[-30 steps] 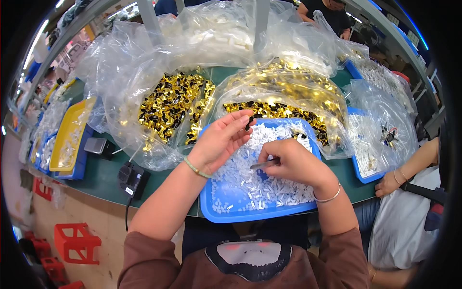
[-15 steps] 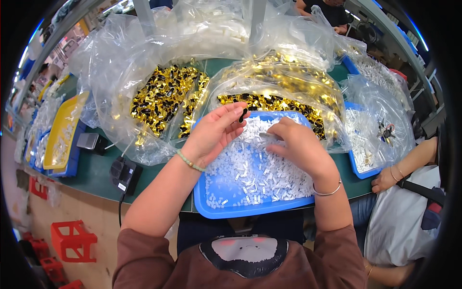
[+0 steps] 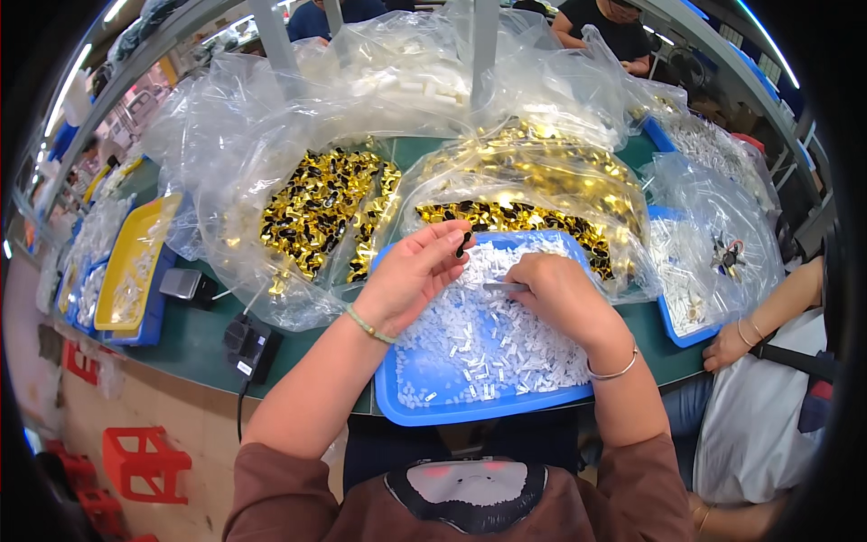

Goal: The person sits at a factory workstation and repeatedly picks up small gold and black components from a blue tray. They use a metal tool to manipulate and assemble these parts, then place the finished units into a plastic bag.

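Between thumb and fingertips, my left hand (image 3: pixel 417 268) pinches a small black part (image 3: pixel 463 244) above the far left rim of a blue tray (image 3: pixel 394 379). My right hand (image 3: pixel 558 294) is closed over the tray on a thin grey metal tool that looks like tweezers (image 3: pixel 498 286), its tip pointing left. Small white plastic pieces (image 3: pixel 488 357) cover much of the tray floor, some flat and rectangular, others tiny and translucent.
Clear bags hold black-and-gold parts (image 3: pixel 316 208) beyond the tray. A black device (image 3: pixel 251 345) with a cable and a yellow tray (image 3: pixel 131 271) stand left. At right are another blue tray (image 3: pixel 691 336) and a neighbour's hand (image 3: pixel 725 347). A red stool (image 3: pixel 147 462) stands below.
The whole view has shifted, so the bench sits lower in the picture. My left hand still pinches the black part. More of the metal tool shows in my right hand.
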`<state>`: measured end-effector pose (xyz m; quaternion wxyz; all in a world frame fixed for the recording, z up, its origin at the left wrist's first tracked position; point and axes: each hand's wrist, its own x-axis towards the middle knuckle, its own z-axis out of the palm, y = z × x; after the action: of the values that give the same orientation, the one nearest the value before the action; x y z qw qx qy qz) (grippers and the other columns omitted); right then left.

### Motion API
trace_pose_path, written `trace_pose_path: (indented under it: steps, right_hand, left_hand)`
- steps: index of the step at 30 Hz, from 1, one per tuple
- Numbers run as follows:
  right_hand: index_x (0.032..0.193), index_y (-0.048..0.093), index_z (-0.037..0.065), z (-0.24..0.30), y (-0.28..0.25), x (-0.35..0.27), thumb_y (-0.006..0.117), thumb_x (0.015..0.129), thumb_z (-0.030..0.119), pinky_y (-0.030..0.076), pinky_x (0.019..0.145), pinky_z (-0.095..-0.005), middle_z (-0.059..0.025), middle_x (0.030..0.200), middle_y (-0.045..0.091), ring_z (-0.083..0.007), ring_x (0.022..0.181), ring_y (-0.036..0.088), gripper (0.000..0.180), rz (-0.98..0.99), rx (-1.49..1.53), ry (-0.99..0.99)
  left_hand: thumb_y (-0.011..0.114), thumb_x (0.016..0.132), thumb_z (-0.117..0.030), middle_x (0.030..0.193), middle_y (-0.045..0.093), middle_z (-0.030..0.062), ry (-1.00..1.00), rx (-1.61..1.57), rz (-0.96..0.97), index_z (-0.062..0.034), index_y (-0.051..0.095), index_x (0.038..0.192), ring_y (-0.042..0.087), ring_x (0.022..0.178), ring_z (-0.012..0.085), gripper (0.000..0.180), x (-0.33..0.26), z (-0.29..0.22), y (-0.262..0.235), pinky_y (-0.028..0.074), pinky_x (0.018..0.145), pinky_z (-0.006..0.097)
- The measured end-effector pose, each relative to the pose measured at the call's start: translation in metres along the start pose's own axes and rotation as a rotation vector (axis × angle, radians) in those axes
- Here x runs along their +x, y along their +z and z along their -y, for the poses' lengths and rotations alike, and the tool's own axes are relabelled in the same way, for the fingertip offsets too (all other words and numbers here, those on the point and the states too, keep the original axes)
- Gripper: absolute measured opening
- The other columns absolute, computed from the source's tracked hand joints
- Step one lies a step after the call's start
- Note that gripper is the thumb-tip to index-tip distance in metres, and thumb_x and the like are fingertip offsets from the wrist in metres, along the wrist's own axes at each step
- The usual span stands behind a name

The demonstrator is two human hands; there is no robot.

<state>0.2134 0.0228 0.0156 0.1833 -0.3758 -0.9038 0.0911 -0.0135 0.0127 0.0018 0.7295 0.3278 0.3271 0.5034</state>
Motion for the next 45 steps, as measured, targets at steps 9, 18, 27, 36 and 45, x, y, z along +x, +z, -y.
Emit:
trace_pose_path:
  steps: [9, 18, 27, 36, 45]
  right_hand:
    - [0.085, 0.066, 0.002, -0.006, -0.005, -0.001, 0.072, 0.074, 0.007, 0.047, 0.066, -0.0392, -0.0137, 0.077, 0.062, -0.0316, 0.073, 0.06, 0.014, -0.066, 0.054, 0.013]
    - [0.089, 0.069, 0.004, 0.007, 0.007, 0.006, 0.075, 0.072, 0.007, 0.051, 0.07, -0.0357, -0.0083, 0.087, 0.063, -0.0278, 0.078, 0.063, 0.019, 0.029, 0.132, -0.109]
    - [0.085, 0.069, 0.004, 0.013, -0.001, 0.01, 0.072, 0.078, 0.011, 0.046, 0.06, -0.0338, -0.0103, 0.077, 0.062, -0.0244, 0.067, 0.06, 0.011, -0.051, 0.446, 0.001]
    - [0.083, 0.065, 0.001, 0.018, -0.01, 0.011, 0.07, 0.082, 0.007, 0.029, 0.052, -0.0235, 0.0026, 0.066, 0.046, -0.0062, 0.057, 0.036, 0.008, -0.314, 0.601, 0.182]
    - [0.087, 0.066, 0.001, 0.024, -0.014, 0.01, 0.068, 0.082, 0.009, 0.038, 0.054, -0.0272, -0.005, 0.072, 0.054, -0.0137, 0.059, 0.047, 0.009, -0.278, 0.468, 0.082]
  left_hand:
    - [0.06, 0.095, -0.016, 0.107, 0.064, 0.0031, 0.038, -0.003, -0.002, -0.0041, 0.056, 0.124, 0.061, 0.089, 0.0072, 0.031, 0.001, 0.0, -0.005, 0.053, 0.079, 0.021]
    - [0.061, 0.095, -0.016, 0.106, 0.064, 0.0031, 0.034, -0.011, -0.005, -0.0038, 0.056, 0.124, 0.061, 0.089, 0.0075, 0.032, 0.0, 0.0, -0.003, 0.053, 0.079, 0.021]
    - [0.061, 0.095, -0.016, 0.107, 0.064, 0.0035, 0.01, -0.015, 0.028, -0.0044, 0.056, 0.124, 0.062, 0.091, 0.0081, 0.031, -0.001, -0.001, -0.004, 0.053, 0.081, 0.022]
    - [0.06, 0.096, -0.015, 0.112, 0.064, 0.0043, -0.034, 0.123, 0.207, -0.0045, 0.058, 0.122, 0.063, 0.102, 0.0111, 0.029, -0.004, 0.001, 0.005, 0.053, 0.089, 0.025]
    - [0.058, 0.096, -0.012, 0.112, 0.063, 0.0051, -0.065, 0.015, 0.199, -0.0027, 0.057, 0.125, 0.063, 0.099, 0.0099, 0.031, -0.004, 0.0, -0.001, 0.053, 0.089, 0.025]
